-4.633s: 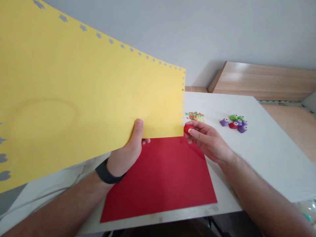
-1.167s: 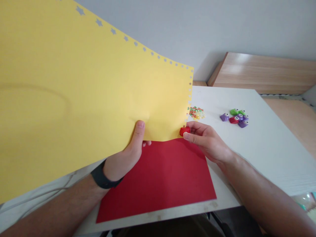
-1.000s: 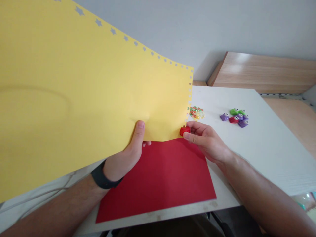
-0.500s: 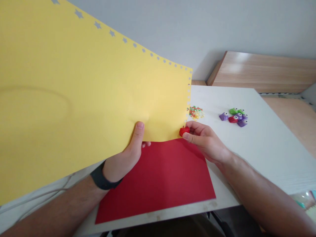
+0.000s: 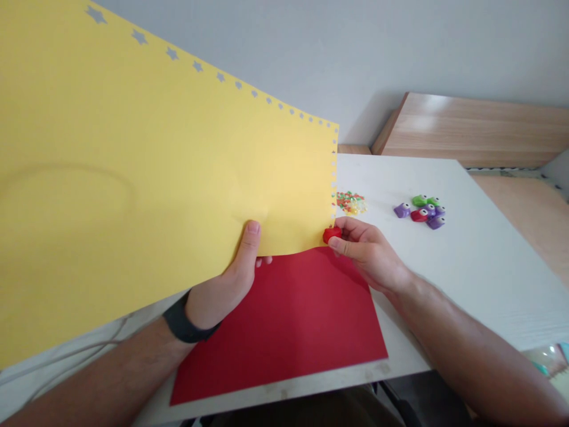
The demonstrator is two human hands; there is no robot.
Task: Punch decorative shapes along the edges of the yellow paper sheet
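Head view, yellow paper sheet point(image 5: 186, 154), upper edge star-punched, left hand point(image 5: 239, 268) pinching its lower edge, right hand point(image 5: 374, 252), fingers pinching glossy red punch point(image 5: 331, 235) at sheet's lower-right corner, white surface point(image 5: 466, 261) stretching beyond its right edge.

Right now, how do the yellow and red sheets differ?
The yellow sheet is held up by the left hand; the red sheet lies flat on the table. The yellow sheet has holes along its edges; the red sheet's visible part shows none. Both are single-coloured.
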